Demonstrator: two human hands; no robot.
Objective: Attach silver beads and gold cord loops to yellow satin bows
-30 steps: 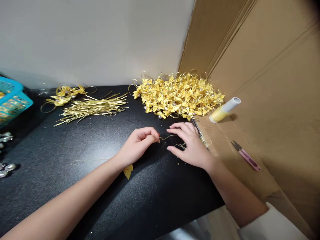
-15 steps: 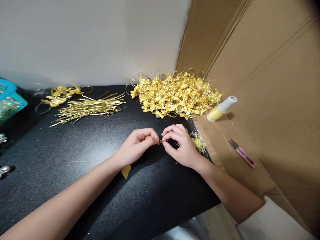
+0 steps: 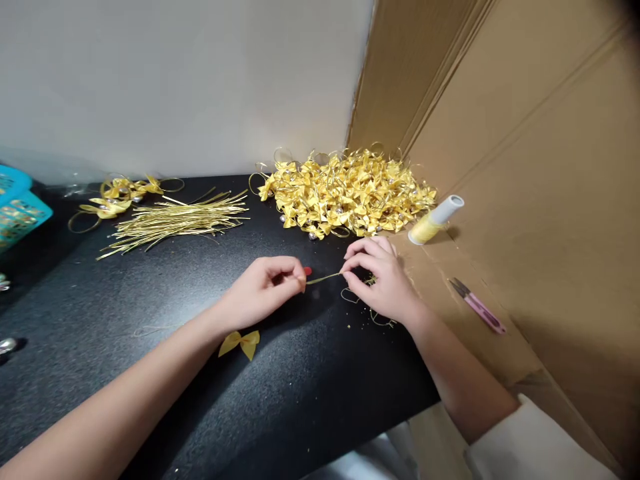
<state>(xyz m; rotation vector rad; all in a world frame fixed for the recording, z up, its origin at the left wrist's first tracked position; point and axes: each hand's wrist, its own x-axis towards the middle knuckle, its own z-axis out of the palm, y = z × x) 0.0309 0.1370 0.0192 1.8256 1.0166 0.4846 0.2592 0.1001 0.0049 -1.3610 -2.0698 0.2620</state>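
A short length of yellow thread [image 3: 324, 278] stretches between my two hands, just above the black table. My left hand [image 3: 270, 283] is closed, pinching its left end. At those fingertips a small red piece [image 3: 307, 271] shows; what it belongs to is hidden. The other end sits in the pinch of my right hand [image 3: 376, 277], whose outer fingers are curled loosely. Loose yellow thread [image 3: 383, 319] hangs or lies below the right hand. On the table beneath my left forearm lies a yellow ribbon bow [image 3: 241, 343], partly beside the wrist.
A heap of yellow bows with bells [image 3: 345, 193] lies at the back. Gold twist ties [image 3: 180, 220] and a few finished bows [image 3: 113, 207] are left of it. A thread spool [image 3: 435, 220] and pink thread snips [image 3: 479, 307] rest on cardboard; a turquoise basket [image 3: 30, 217] stands far left.
My hands have drawn apart, the right one going right, and the thread between them now shows longer. The red piece and the whole bow have come into sight.
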